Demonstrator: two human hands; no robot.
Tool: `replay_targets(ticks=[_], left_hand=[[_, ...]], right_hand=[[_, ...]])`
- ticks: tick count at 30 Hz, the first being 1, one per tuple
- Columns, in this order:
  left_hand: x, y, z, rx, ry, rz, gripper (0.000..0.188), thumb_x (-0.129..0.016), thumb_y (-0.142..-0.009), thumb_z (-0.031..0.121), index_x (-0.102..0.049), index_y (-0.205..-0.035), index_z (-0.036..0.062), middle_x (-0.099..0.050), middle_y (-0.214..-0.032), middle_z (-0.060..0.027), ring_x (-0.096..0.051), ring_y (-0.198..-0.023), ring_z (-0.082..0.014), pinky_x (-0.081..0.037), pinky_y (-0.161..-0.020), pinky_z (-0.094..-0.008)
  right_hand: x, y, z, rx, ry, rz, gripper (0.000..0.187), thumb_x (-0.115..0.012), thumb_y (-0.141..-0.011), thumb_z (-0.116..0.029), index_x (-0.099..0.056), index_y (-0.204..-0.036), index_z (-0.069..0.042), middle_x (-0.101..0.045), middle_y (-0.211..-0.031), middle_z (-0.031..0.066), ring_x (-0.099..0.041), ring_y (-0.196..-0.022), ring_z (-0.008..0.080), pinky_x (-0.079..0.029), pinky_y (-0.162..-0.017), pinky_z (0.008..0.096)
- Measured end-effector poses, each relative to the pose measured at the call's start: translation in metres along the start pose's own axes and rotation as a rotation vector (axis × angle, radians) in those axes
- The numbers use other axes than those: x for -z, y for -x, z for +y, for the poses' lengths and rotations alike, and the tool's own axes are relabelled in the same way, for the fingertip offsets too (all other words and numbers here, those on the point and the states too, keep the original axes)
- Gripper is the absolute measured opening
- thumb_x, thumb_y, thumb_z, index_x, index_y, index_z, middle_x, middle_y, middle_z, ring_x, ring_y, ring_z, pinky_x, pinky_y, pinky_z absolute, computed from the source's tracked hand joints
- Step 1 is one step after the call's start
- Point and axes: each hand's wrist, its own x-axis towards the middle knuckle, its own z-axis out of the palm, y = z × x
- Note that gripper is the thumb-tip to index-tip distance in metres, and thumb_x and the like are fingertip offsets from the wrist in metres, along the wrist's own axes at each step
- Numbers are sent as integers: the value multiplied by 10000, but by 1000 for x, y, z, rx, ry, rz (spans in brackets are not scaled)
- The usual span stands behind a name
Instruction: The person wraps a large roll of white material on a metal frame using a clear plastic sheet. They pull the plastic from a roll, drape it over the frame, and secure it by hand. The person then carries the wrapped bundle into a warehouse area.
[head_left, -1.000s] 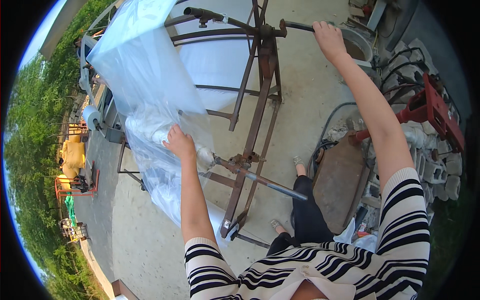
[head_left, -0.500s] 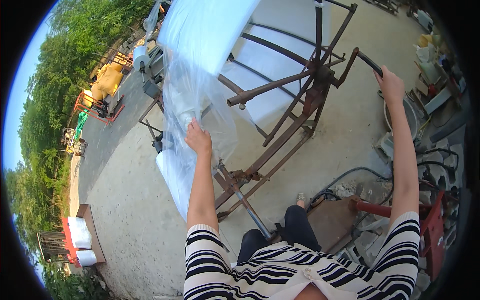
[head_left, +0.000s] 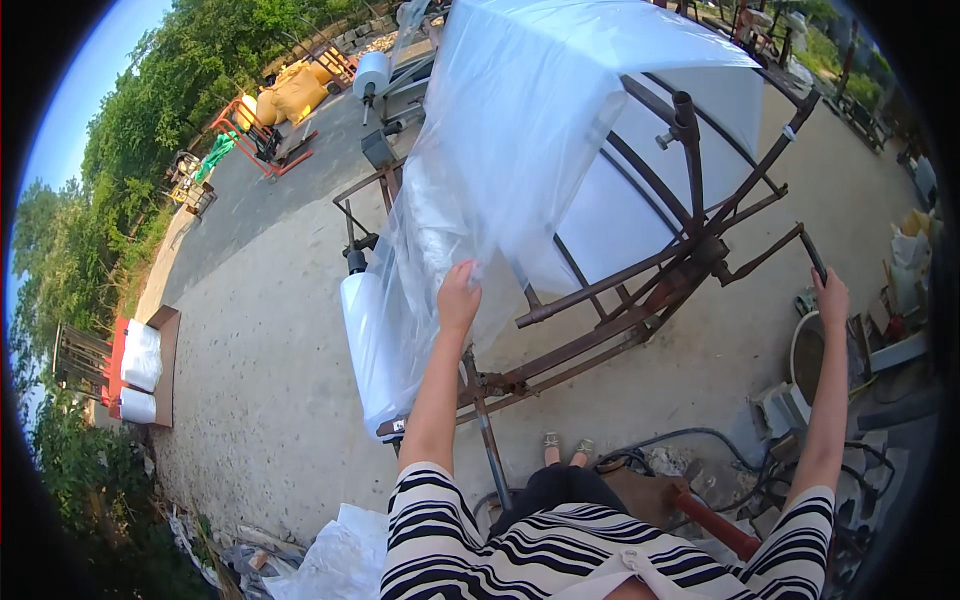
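Observation:
My right hand (head_left: 832,300) is wrapped round the grip of a crank handle (head_left: 814,256) at the right end of a rusty metal winding reel (head_left: 650,288). Clear plastic film (head_left: 540,130) is draped over the reel's arms and hangs down its left side. In front of me, my left hand (head_left: 459,298) is closed on the edge of this film, which is bunched at the fingers. A white film roll (head_left: 370,340) lies beyond my left forearm, low on the frame, and the film runs up beside it.
Grey cement blocks (head_left: 780,410) and a black cable (head_left: 700,432) lie on the ground at right, near a bucket (head_left: 808,355). A red metal bar (head_left: 718,525) is close to my legs. Farther left stand an orange hand truck (head_left: 262,150) and yellow sacks (head_left: 300,92).
The reel's arms have turned, with one pipe end now pointing up. The crank and my right hand have swung round. My left hand keeps hold of the film. The whole view has shifted.

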Motion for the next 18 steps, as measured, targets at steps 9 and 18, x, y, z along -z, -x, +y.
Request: replay_targets(ticks=[9,18], left_hand=[[7,20,12,193,-45,162,751,-693,-635,139,-383,-1318,131,-347,-1374,-119,-353,-1246,-308,-321,-993,-429],[4,36,19,364,-146,323,738,-670,-642,79,-365,-1314,96,-385,-1351,-109,-406,-1207,-293,-366,-954,-400]], right_hand=[[-44,-33,42,34,59,-136,442,-422,-908,-460,-512,-939,-28,-603,-815,248,-569,-789,446,-439,-649,519],[-108,-60,86,100,10,-265,495,-403,-921,-460,-512,-965,21,-594,-872,264,-551,-831,455,-415,-679,512]])
